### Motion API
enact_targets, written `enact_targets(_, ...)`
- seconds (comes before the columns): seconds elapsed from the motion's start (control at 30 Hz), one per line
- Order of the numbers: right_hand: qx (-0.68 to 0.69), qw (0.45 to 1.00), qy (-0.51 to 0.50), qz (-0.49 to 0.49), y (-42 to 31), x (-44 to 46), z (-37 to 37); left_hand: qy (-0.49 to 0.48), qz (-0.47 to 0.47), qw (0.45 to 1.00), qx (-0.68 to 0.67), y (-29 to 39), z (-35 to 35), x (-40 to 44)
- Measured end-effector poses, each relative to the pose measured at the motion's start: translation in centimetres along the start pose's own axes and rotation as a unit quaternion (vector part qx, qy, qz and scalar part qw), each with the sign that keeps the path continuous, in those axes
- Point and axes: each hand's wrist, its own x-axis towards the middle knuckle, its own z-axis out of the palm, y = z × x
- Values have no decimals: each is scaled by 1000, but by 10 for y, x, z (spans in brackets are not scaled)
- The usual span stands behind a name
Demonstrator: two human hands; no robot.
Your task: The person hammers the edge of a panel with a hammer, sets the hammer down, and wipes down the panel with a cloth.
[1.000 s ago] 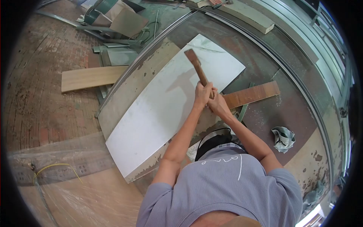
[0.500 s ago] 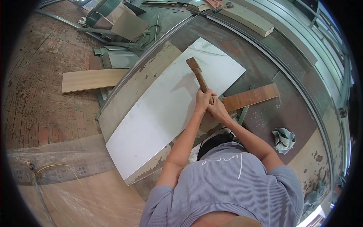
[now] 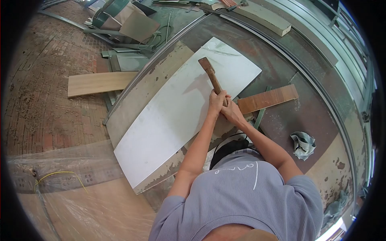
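A brown wooden-handled tool (image 3: 216, 83) with a wider, blocky head slants up and away over a long white panel (image 3: 173, 120). My left hand (image 3: 217, 100) is closed round the lower part of its handle. Just below and to the right, my right hand (image 3: 232, 112) is closed at the handle's end, touching my left hand. The tool casts a shadow on the panel, and its head appears held above the surface. Its exact kind is unclear. Beside my right hand lies a short brown board (image 3: 268, 99), across a thin green strip (image 3: 260, 117).
A crumpled cloth (image 3: 303, 145) lies to the right on the dark tabletop (image 3: 281, 138). Metal rails (image 3: 305, 68) curve along the far edge. At left, a pale wooden plank (image 3: 100, 83) juts over the brick floor (image 3: 52, 100). Clear plastic sheeting (image 3: 76, 201) covers the lower left.
The view has shifted slightly. Both hands keep the same grip on the wooden-handled tool, which stays at nearly the same place over the panel.
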Motion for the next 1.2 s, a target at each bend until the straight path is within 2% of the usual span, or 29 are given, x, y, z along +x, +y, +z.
enact_targets(0.17,7,1000,-15,12,-1,-1,-3,5,11,1000,-13,4,3,-2)
enact_targets(0.27,34,999,-29,15,-7,3,-6,9,-18,1000,7,18,8,2)
enact_targets(0.37,71,997,-21,1,-45,-3,-19,-11,-55,998,-12,54,17,-6)
enact_targets(0.4,70,997,-21,4,-60,-4,-24,-18,-5,1000,-13,70,23,-6)
enact_targets(0.47,1,997,42,-59,-90,-6,-34,-32,91,995,-12,104,34,-9)
enact_targets(0.5,1,998,42,-52,-102,-8,-39,-39,138,990,-8,123,39,-12)
enact_targets(0.57,-32,987,88,-128,-121,-6,-46,-48,211,976,-2,160,50,-24)
enact_targets(0.6,-32,988,90,-124,-124,-1,-48,-51,208,977,-2,169,53,-23)
enact_targets(0.67,-31,976,108,-188,-126,9,-54,-57,315,946,57,179,60,-18)
enact_targets(0.7,-30,976,113,-186,-122,15,-56,-62,313,946,57,177,63,-15)
enact_targets(0.77,-18,962,123,-243,-100,30,-59,2,342,920,193,167,72,-9)
enact_targets(0.8,-18,962,127,-242,-87,33,-59,-7,350,917,192,153,76,-2)
enact_targets(0.83,-5,971,142,-194,-75,34,-59,-9,350,917,191,140,78,7)
enact_targets(0.87,8,977,156,-146,-65,34,-59,-34,290,942,169,126,80,14)
enact_targets(0.9,7,977,159,-145,-65,32,-60,-58,228,961,144,112,81,23)
enact_targets(0.93,8,987,148,-61,-67,29,-62,-61,228,961,142,96,82,34)
enact_targets(0.97,8,990,137,23,-68,27,-66,-66,159,977,124,79,83,46)
enact_targets(1.0,8,990,141,22,-61,28,-66,-73,90,988,106,66,83,58)
enact_targets(1.1,-5,987,155,34,-33,44,-67,-70,49,993,80,40,84,65)
enact_targets(1.2,13,989,121,83,-19,46,-64,-88,12,991,96,33,80,68)
